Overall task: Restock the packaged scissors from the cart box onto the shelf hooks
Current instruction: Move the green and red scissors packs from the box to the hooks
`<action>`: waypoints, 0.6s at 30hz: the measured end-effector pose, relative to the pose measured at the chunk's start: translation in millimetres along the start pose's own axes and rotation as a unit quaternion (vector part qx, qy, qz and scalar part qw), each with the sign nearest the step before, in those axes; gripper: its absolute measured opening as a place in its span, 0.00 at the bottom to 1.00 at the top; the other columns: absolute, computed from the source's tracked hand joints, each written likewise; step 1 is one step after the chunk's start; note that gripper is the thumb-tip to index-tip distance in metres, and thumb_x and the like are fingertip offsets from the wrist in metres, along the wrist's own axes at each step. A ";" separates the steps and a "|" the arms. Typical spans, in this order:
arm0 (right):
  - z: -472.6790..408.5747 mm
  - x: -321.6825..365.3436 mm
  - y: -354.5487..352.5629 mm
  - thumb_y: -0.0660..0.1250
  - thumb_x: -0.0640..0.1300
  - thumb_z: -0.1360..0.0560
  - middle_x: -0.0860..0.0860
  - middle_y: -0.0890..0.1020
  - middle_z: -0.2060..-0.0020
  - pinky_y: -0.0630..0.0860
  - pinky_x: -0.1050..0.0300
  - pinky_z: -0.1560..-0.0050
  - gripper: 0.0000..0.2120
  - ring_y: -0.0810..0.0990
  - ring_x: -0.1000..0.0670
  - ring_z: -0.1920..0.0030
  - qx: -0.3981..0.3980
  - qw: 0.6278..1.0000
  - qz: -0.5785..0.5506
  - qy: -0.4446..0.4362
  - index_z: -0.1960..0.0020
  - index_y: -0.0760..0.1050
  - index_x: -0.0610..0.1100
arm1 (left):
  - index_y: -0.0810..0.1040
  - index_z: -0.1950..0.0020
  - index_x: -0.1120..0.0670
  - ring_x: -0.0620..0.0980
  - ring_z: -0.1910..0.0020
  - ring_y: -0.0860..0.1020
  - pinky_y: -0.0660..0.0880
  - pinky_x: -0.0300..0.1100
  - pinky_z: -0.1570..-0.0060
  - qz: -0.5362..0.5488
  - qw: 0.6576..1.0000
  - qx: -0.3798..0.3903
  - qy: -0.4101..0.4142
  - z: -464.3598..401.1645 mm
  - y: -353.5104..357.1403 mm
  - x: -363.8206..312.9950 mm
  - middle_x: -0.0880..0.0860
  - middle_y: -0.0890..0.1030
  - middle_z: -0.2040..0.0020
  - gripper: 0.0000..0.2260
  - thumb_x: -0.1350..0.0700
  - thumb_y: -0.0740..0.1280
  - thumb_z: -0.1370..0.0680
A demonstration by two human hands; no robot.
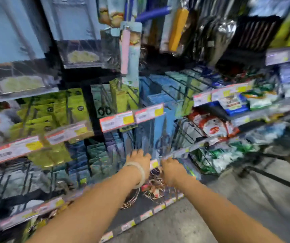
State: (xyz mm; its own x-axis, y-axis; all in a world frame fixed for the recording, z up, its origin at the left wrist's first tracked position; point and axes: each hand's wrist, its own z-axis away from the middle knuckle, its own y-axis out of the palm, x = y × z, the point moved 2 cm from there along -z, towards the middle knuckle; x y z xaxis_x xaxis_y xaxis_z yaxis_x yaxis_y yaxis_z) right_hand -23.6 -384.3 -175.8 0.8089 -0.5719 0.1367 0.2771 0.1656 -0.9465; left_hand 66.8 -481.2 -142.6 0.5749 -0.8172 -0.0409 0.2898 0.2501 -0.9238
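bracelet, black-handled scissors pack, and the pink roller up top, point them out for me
bracelet [141, 174], head view, on the pale band at the left wrist
black-handled scissors pack [103, 110], head view, on the black handle loops
pink roller [125, 51], head view, on the middle of its pink length

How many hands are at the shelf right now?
2: the left hand, wearing a pale bangle, reaches the blue packets; the right hand is beside it, lower right. Blur hides what the fingers hold.

Lime-green hanging card packs [74, 106], blue hanging card packs [158, 102], red-and-yellow paper price labels [117, 121], and a pale translucent wrist bangle [139, 172].
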 end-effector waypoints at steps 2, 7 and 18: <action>17.5 -62.2 -10.9 0.62 0.48 0.24 0.40 0.72 0.38 0.71 0.47 0.42 0.24 0.70 0.40 0.37 -0.013 0.999 -0.011 0.043 0.32 0.63 0.40 | 0.59 0.27 0.54 0.60 0.26 0.56 0.59 0.55 0.28 -0.022 0.999 0.004 0.032 -19.7 -6.7 -55.7 0.58 0.59 0.27 0.27 0.54 0.64 0.24; 84.3 -212.3 -33.8 0.63 0.47 0.25 0.39 0.73 0.40 0.72 0.47 0.41 0.20 0.72 0.39 0.38 -0.026 0.985 -0.033 0.167 0.36 0.66 0.40 | 0.62 0.28 0.54 0.60 0.31 0.63 0.66 0.55 0.34 -0.054 0.989 0.028 0.135 -57.8 -21.0 -209.1 0.58 0.64 0.30 0.24 0.54 0.63 0.23; 194.9 -419.3 -28.8 0.62 0.47 0.23 0.41 0.66 0.32 0.71 0.46 0.39 0.25 0.68 0.39 0.34 -0.022 0.906 -0.129 0.402 0.29 0.60 0.42 | 0.67 0.34 0.55 0.61 0.34 0.69 0.68 0.53 0.38 -0.138 0.925 -0.008 0.355 -82.8 -25.6 -466.4 0.59 0.70 0.34 0.17 0.52 0.60 0.22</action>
State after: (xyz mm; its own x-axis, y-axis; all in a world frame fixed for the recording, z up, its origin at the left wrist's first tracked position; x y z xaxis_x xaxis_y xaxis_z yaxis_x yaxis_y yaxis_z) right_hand -269.6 7.3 -148.9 0.0762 -0.9905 0.1144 0.3684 -0.0787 -0.9263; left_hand -272.2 -149.4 -131.4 -0.1685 -0.9850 -0.0368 0.3360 -0.0223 -0.9416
